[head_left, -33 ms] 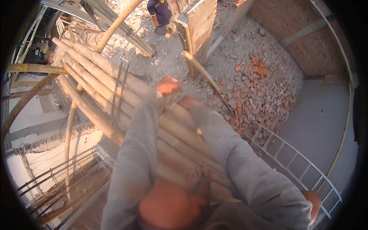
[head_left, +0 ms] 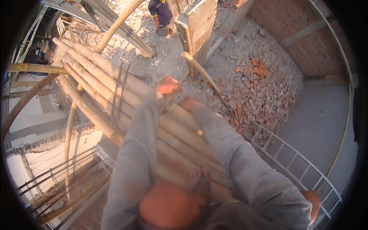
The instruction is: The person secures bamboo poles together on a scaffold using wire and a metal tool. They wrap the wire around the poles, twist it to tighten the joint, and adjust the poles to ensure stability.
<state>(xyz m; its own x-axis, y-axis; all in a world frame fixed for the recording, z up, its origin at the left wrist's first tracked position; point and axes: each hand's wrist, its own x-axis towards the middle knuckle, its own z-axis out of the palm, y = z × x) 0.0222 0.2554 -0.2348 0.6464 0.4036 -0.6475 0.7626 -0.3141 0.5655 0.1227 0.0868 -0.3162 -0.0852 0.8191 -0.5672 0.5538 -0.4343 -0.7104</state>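
Bamboo poles (head_left: 184, 132): tan, round, jointed, lying side by side, just beside left grip (head_left: 168, 85) and right grip (head_left: 188, 103). Grips near each other, both blurred; cannot tell how far open or whether grasping anything.

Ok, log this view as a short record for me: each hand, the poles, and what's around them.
Left hand: at the outer edge of the bamboo poles; grip unclear
Right hand: beside the outermost pole; grip unclear
Pole layout: side by side, lengthwise
Metal rods: dark, across the poles, left of both hands
Brick heap: broken pieces, right of the poles
Ladder: pale, lower right
Co-worker: top centre, dark round pan at one hand
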